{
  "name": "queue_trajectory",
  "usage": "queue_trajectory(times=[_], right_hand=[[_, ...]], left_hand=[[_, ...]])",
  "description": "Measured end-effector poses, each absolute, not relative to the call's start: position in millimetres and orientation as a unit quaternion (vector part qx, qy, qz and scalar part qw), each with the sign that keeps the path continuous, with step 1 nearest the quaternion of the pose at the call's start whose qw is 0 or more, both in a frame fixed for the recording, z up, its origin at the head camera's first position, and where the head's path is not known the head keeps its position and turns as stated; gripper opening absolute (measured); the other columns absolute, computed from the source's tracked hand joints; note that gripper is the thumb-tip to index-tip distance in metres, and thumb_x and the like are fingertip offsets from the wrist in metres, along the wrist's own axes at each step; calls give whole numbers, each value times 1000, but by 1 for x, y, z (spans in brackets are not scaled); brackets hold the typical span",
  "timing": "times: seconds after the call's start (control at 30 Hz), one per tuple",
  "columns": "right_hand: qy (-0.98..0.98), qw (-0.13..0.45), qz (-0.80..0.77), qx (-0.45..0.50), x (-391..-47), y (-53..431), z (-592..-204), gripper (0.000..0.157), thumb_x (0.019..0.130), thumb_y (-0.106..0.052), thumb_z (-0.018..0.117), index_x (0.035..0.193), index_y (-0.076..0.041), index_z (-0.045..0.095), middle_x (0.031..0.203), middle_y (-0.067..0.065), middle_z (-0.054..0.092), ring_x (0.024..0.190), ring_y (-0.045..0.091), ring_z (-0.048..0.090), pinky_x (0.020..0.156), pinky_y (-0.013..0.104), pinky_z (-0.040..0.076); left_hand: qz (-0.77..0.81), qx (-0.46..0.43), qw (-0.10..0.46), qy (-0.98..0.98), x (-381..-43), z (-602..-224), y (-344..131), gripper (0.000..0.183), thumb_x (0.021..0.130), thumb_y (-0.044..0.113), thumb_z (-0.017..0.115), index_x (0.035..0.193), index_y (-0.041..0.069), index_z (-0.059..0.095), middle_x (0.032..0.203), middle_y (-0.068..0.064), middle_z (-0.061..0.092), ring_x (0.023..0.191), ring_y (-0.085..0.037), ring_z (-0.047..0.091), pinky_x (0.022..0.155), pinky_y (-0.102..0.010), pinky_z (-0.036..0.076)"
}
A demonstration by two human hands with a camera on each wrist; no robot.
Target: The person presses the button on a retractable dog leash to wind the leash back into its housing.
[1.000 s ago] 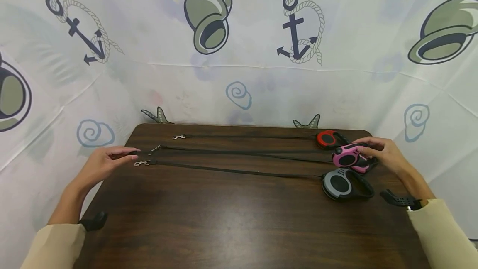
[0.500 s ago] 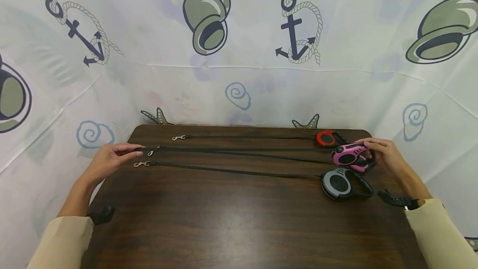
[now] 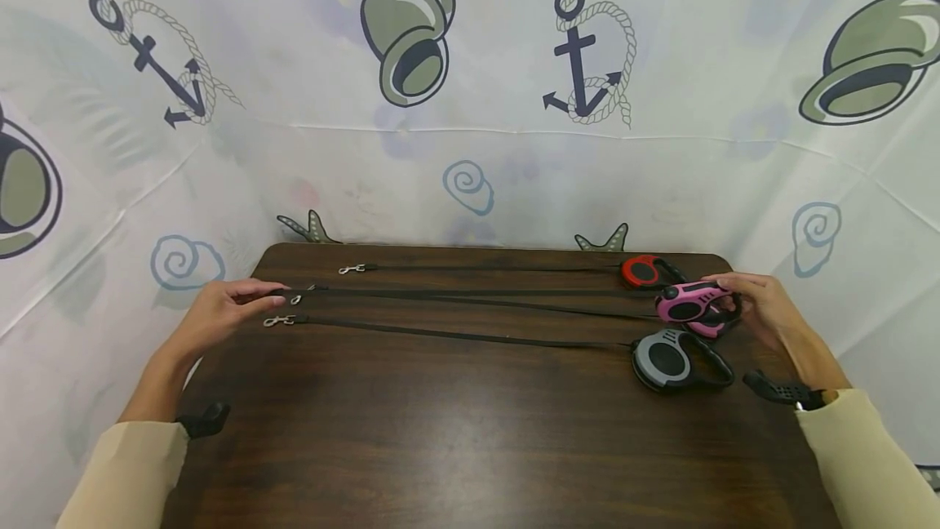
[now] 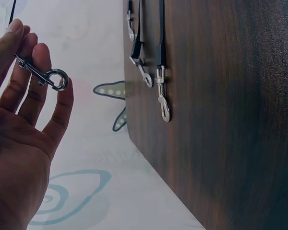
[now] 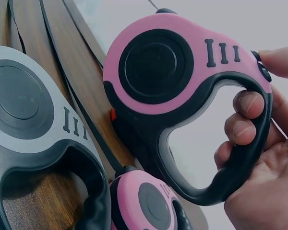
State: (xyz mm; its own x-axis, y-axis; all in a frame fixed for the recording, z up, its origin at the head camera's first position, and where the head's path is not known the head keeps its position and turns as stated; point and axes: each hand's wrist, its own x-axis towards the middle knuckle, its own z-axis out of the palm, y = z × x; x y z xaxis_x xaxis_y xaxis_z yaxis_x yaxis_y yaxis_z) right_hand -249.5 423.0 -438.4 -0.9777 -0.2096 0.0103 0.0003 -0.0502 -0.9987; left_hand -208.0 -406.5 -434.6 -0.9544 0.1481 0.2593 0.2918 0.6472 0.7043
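We see the R hand (image 3: 765,306) holding the upper pink leash (image 5: 156,67) by its black handle (image 5: 242,167): three fingers are bent through the loop, w/ their tips showing inside it, and another digit touches the black button (image 5: 265,73) at the top; which digit, we can't say for sure, bc the picture edge cuts it. This leash is raised over the table (image 3: 455,431), and its strap (image 3: 470,293) runs almost straight to the L hand (image 3: 220,314). There we see thumb and index pinching at the top of the metal clip (image 4: 35,71), w/ the other fingers spread apart; the hook end points toward the little finger, but if it touches this finger we can't make out. The exact pinch pt. is partly covered by the thumb, and in head view the L fingertips hide most of the clip.

The lower pink leash (image 5: 153,206) lies on the table, partly covered by the upper one & cut off at the bottom in R wrist view. The grey leash (image 3: 664,360) lies nearer to the person, the red leash (image 3: 641,271) farther; in R wrist view only a small red bit shows
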Motion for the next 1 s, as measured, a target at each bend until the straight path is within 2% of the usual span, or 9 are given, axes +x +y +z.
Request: queue_trajectory(times=[0.2, 0.3, 0.5, 0.8, 1.0], right_hand=[[688, 77, -719, -68, -249, 423, -436, 37, 112, -6, 49, 108, -10, 85, 105, -6, 81, 90, 6, 70, 80, 22, 57], [680, 75, -725, -74, -247, 422, -434, 36, 111, -4, 49, 108, -8, 84, 105, -5, 81, 90, 7, 70, 79, 23, 58], [678, 71, -728, -76, -246, 420, -435, 34, 111, -3, 50, 108, -5, 84, 105, -5, 81, 92, 6, 71, 80, 22, 58], [683, 60, -723, -85, -250, 422, -439, 36, 111, -4, 48, 109, -6, 84, 103, -2, 81, 85, 8, 68, 76, 22, 55], [692, 72, -712, -99, -249, 425, -437, 37, 114, -10, 45, 114, -4, 81, 103, -1, 80, 87, 11, 66, 81, 24, 54]], left_hand=[[-399, -105, 86, -907, -211, -436, -406, 24, 94, 11, 82, 117, 5, 80, 104, 5, 79, 86, 0, 71, 71, -19, 55], [-389, -111, 85, -911, -212, -437, -408, 25, 95, 11, 81, 119, 3, 79, 105, 2, 78, 85, 0, 70, 70, -17, 54], [-388, -104, 78, -913, -210, -438, -410, 28, 96, 14, 81, 120, 0, 78, 104, -1, 79, 83, -4, 71, 69, -21, 56], [-395, -91, 79, -911, -207, -433, -407, 27, 95, 18, 82, 118, 3, 80, 105, 3, 78, 86, -1, 70, 71, -21, 56], [-392, -105, 80, -910, -210, -434, -407, 27, 96, 18, 81, 119, 4, 80, 104, 10, 77, 88, 1, 70, 72, -18, 55]])
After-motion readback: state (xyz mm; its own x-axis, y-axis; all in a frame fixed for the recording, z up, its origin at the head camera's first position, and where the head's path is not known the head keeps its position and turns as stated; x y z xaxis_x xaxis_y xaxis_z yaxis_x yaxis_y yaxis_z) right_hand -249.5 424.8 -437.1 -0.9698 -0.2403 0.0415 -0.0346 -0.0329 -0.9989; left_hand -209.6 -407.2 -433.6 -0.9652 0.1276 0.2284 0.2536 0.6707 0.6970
